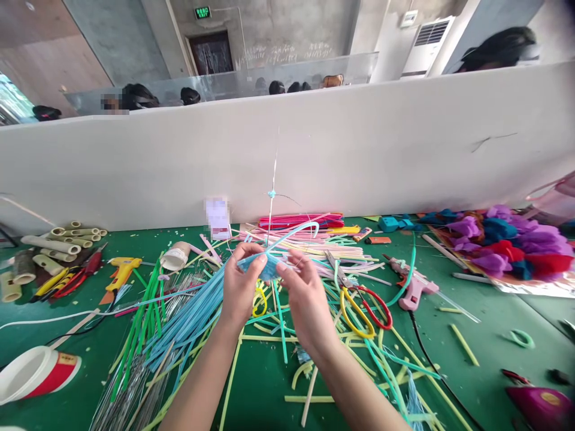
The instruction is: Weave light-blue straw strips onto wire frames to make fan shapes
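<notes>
Watching through the head camera, I see a white partition (179,161) spanning the far side of a green table (485,326). Beyond it, the grey wall (291,27) carries white scrawl (285,54) that I can't read. At the far right sits a heap of purple, red and blue pieces (539,242). A bundle of blue stems (193,320) fans toward me on the near left.

My two hands meet mid-table. The left hand (242,281) pinches a small blue piece (269,268) between thumb and fingers, raised over the scattered stems. The right hand (309,296) has its thumb and forefinger drawn narrow at that piece's right edge; I can't tell whether they grip it or only touch.

A white tub (39,374) lies at the near left, its red label (58,372) bearing small gold marks too blurred to read. Right of the hands lie scissors (345,281) with one yellow and one red handle loop, then a pink glue gun (415,291). Far beyond the partition, a green sign (202,12) reads "EXIT" beneath characters too small for me.
</notes>
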Demonstrator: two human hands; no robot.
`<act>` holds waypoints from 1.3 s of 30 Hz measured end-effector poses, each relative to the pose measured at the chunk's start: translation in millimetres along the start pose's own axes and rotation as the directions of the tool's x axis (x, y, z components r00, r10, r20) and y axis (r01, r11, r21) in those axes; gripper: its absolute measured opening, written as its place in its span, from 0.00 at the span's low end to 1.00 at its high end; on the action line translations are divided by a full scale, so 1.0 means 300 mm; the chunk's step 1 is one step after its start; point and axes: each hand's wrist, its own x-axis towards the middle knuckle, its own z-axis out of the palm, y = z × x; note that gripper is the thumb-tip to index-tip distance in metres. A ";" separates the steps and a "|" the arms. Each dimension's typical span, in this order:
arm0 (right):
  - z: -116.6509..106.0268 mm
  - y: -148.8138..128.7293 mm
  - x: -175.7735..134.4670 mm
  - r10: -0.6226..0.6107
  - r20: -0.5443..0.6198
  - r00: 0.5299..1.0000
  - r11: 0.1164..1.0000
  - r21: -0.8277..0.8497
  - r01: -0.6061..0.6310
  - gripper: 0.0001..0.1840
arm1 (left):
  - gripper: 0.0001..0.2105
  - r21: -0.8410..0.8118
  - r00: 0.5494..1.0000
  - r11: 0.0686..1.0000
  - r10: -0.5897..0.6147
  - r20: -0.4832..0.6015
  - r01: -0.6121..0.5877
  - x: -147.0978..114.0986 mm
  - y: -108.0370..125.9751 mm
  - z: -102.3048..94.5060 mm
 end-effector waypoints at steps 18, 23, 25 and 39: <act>-0.097 -0.137 0.039 -0.612 0.517 0.598 -0.036 -0.774 0.632 0.04 | 0.05 0.299 0.974 0.931 0.170 0.152 -0.209 -0.003 0.034 -0.025; -0.086 -0.136 0.033 -0.544 0.529 0.652 0.057 -0.752 0.657 0.05 | 0.04 0.312 0.969 0.920 0.203 0.142 -0.239 0.005 0.023 -0.037; -0.083 -0.137 0.030 -0.539 0.533 0.652 0.060 -0.748 0.661 0.07 | 0.04 0.305 0.968 0.921 0.209 0.135 -0.242 0.006 0.021 -0.038; -0.074 -0.144 0.014 -0.482 0.595 0.643 -0.009 -0.737 0.675 0.10 | 0.07 0.230 0.975 0.949 0.195 0.110 -0.215 -0.004 0.018 -0.020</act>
